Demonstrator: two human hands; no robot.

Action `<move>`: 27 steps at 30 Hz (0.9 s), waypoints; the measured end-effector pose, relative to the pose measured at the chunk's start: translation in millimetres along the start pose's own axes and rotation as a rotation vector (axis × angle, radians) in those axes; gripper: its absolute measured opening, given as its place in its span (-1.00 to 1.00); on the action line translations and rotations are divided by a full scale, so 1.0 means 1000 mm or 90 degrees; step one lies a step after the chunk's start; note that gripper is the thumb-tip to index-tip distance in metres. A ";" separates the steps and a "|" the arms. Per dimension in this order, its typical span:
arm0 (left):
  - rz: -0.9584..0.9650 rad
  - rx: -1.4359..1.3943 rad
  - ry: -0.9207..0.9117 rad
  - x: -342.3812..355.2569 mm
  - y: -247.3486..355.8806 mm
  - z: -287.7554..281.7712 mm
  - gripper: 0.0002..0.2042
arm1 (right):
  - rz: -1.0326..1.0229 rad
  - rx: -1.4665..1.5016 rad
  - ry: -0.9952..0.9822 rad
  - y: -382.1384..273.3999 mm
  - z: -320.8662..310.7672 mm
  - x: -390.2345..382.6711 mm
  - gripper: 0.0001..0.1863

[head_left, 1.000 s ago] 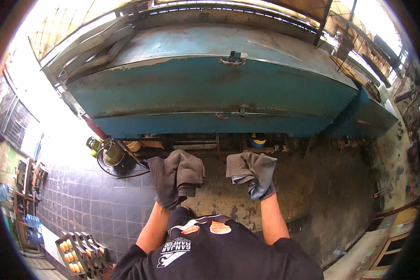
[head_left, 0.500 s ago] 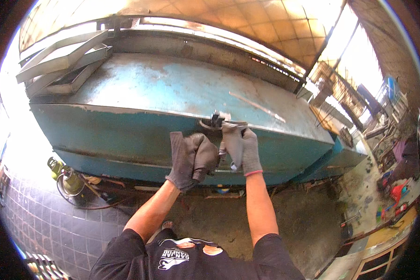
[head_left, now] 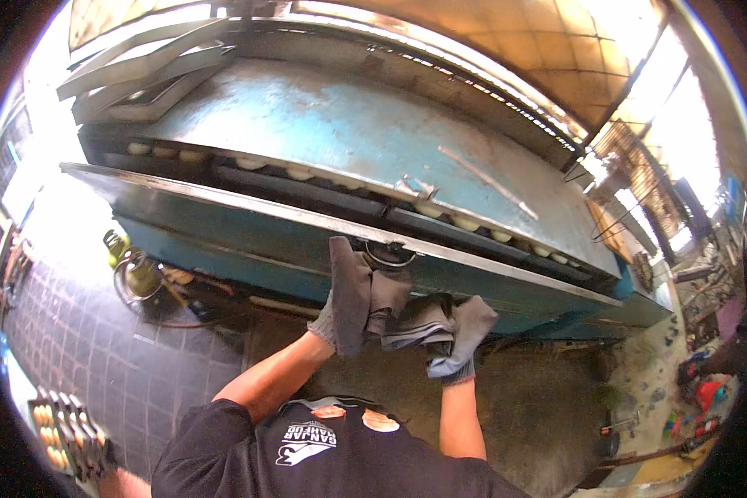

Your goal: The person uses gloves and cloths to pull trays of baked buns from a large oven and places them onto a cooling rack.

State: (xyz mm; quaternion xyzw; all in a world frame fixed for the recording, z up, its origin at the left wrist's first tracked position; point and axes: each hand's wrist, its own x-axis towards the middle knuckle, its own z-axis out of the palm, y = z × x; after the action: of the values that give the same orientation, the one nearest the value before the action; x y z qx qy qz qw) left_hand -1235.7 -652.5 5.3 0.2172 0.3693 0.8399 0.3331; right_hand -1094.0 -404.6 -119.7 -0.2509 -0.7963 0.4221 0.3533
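Note:
The long blue-green oven [head_left: 324, 112] has its front door [head_left: 224, 199] tilted outward, and pale rounded dough pieces [head_left: 253, 163] show in the gap on dark trays [head_left: 307, 187]. My left hand [head_left: 350, 303], in a dark grey glove, is closed at the door's curved handle [head_left: 390, 256], with folded grey fabric around its fingers. To its right, my right hand [head_left: 461, 332], in a lighter grey glove, is closed on a bunched grey cloth [head_left: 423, 319], just below the door. A small metal latch [head_left: 415, 189] sits at the oven's top front edge.
Rectangular metal trays [head_left: 153, 62] are stacked on the oven's left end. A thin rod [head_left: 490, 183] lies on its top. A green gas cylinder [head_left: 137, 278] with a hose stands on the tiled floor at left. More dough pieces on trays [head_left: 58, 427] are at lower left.
The oven door has swung from closed to partly open, exposing the dough pieces. My right hand has left the latch and moved down and right; my left hand has moved right to the handle.

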 end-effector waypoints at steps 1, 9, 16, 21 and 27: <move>-0.035 -0.021 0.021 -0.017 -0.004 0.003 -0.14 | 0.072 0.125 -0.039 0.010 0.001 -0.018 -0.54; -0.278 -0.110 0.134 -0.143 -0.093 -0.045 -0.10 | 0.371 0.566 -0.238 0.091 0.008 -0.146 -0.54; -0.283 -0.181 0.188 -0.185 -0.185 -0.104 -0.20 | 0.476 0.617 -0.344 0.129 0.011 -0.220 -0.54; -0.391 -0.845 -0.092 -0.213 -0.208 -0.138 -0.25 | 0.443 0.587 -0.408 0.130 0.015 -0.238 -0.55; 0.027 0.581 0.028 -0.290 -0.162 -0.196 -0.35 | 0.587 0.315 -0.570 0.034 0.038 -0.239 -0.65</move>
State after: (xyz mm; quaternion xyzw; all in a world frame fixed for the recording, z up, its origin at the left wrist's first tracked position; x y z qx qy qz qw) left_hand -1092.1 -872.6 -277.0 0.3315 0.7039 0.6024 0.1783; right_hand -971.1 -572.3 -247.7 -0.2777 -0.5574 0.7618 -0.1783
